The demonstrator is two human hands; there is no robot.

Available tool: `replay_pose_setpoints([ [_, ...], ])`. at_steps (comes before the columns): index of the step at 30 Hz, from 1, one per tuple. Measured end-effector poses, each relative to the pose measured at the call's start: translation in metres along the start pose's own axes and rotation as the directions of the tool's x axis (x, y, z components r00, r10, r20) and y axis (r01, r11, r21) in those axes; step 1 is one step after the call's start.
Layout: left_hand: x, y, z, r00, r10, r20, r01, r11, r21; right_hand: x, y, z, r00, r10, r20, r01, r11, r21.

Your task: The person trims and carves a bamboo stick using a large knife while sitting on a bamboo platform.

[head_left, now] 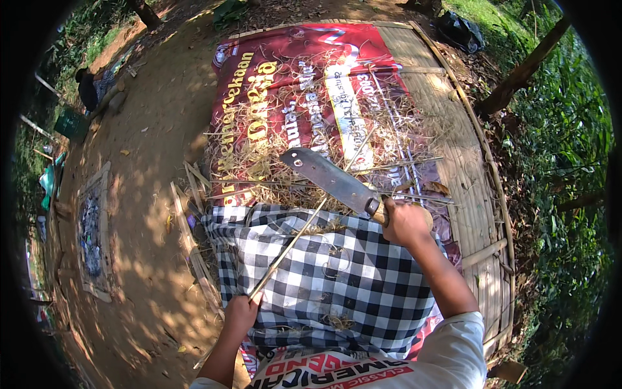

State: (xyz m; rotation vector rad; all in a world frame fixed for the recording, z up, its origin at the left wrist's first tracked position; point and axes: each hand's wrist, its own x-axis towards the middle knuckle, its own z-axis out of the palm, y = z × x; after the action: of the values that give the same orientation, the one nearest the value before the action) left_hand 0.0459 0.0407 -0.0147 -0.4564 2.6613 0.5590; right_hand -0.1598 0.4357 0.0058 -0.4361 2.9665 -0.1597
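My right hand (407,222) is closed round the wooden handle of a machete (334,183). Its broad dark blade points up and to the left, with holes near the tip. My left hand (242,312) grips the lower part of a thin bamboo strip (283,256), which slants up and right and passes behind or against the blade. A black-and-white checked cloth (337,285) covers my lap under both hands. Beyond it lies a red printed banner (285,84) strewn with curly bamboo shavings (259,152).
The banner lies on a bamboo-slat platform (483,214) with a pole edge on the right. Split bamboo pieces (194,246) lie left of the cloth. A rectangular ash pit (94,230) is in the dirt ground at left. A wooden post (525,65) leans by green plants at right.
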Motion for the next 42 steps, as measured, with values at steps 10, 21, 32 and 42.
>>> replay_pose_setpoints([
  [10,0.001,0.008,-0.009,1.000,0.019,0.002,-0.019,1.000,0.011,0.019,0.053,-0.012,0.991,0.115,-0.068,-0.115,0.993,0.010],
  [21,0.003,-0.001,-0.003,1.000,-0.003,0.025,0.003,1.000,0.016,0.006,-0.019,0.009,0.979,-0.200,0.040,0.200,0.980,0.014],
  [32,0.007,0.008,-0.012,0.997,-0.014,0.073,0.011,0.999,0.035,0.009,0.069,0.015,0.992,0.113,-0.063,-0.110,0.993,0.036],
  [42,0.004,-0.002,-0.003,1.000,0.014,0.016,-0.014,1.000,0.009,0.005,-0.011,0.021,0.961,-0.277,-0.022,0.278,0.960,0.021],
])
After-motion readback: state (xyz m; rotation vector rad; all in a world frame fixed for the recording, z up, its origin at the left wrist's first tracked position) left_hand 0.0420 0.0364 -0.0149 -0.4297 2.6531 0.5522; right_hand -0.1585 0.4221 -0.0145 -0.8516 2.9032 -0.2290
